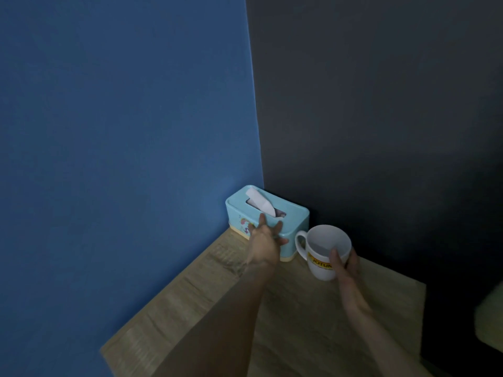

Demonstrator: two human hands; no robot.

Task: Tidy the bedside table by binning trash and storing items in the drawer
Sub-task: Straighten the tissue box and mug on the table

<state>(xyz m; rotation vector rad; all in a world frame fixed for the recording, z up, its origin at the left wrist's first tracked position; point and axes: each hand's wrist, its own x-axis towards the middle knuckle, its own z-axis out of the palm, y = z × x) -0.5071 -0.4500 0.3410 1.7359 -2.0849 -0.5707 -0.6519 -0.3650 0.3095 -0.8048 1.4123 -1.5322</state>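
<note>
Head view: the tissue box [295, 221], pale blue with a cream base and a small coloured print on its front, sits in the tabletop's far corner, where the blue wall [122, 131] meets the dark wall [381, 104]. Its back is close against the dark wall. A white tissue [260, 200] sticks up out of the slot in its lid, leaning toward the near side.

The left hand [265, 240] reaches across the tabletop [299, 308] to the box. Its fingers are straight and spread, with the tips laid on the box's front face and upper edge; it grasps nothing.

Just right of the box, near the back edge, is a white mug [324, 248] with a yellow label partly reading "JOTUN". Its handle points left toward the box, with a narrow gap between them. The right hand [345, 270] grips the mug from its near right side, thumb on the label and fingers curled round the far wall. The mug looks tilted, and I cannot tell whether its base is on the wood.

Light wood grain covers the tabletop, whose left edge runs along the blue wall. At the right edge of the view a pale, blurred shape [490, 322] shows beyond the table; what it is cannot be told.
</note>
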